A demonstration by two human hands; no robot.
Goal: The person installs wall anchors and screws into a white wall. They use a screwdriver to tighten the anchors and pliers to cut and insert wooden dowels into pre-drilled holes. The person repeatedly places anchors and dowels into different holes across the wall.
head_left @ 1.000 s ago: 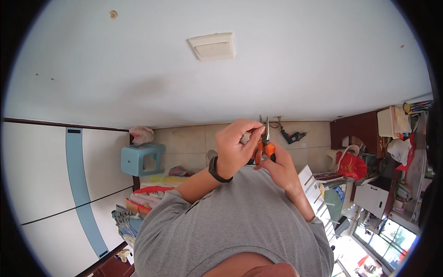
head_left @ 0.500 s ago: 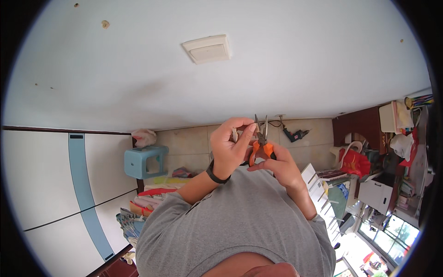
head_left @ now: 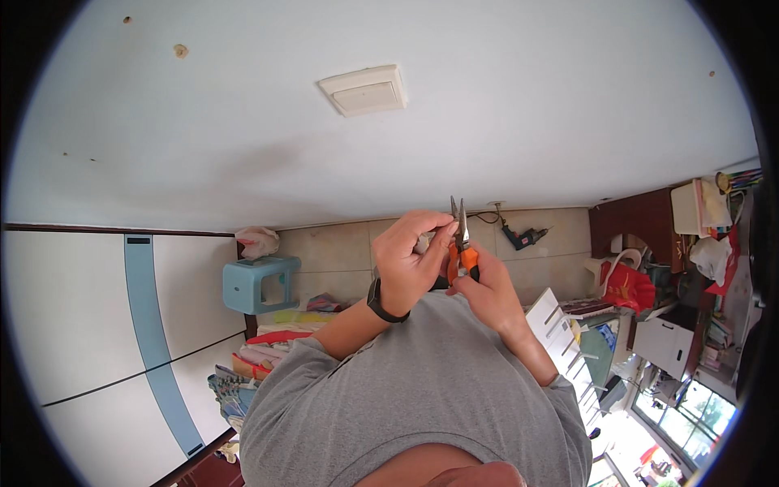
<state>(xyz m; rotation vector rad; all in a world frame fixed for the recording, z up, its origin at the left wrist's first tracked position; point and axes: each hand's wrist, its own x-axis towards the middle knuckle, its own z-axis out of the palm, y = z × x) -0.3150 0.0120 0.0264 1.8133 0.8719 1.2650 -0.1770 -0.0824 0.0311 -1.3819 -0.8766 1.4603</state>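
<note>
Orange-handled pliers (head_left: pixel 470 258) not yet closed, R hand (head_left: pixel 492 294) fingers wrapped round; L hand (head_left: pixel 405 258) fingers pinched just left, can't tell on what.

Heather-grey T-shirt (head_left: pixel 422 365), plain front, rounded neckline (head_left: pixel 422 446). Short sleeves (head_left: pixel 302 357), loose, hems near the elbows. Black wristwatch (head_left: pixel 376 302), smooth dark strap, behind left hand (head_left: pixel 410 256). Right hand (head_left: pixel 489 296) bare, forearms uncovered.

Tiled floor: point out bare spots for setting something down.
In view, bare tile shows between the blue stool and left hand, and between the power drill and brown furniture. Crowded: around the red bag at right and the heaped cloths at left.
</note>
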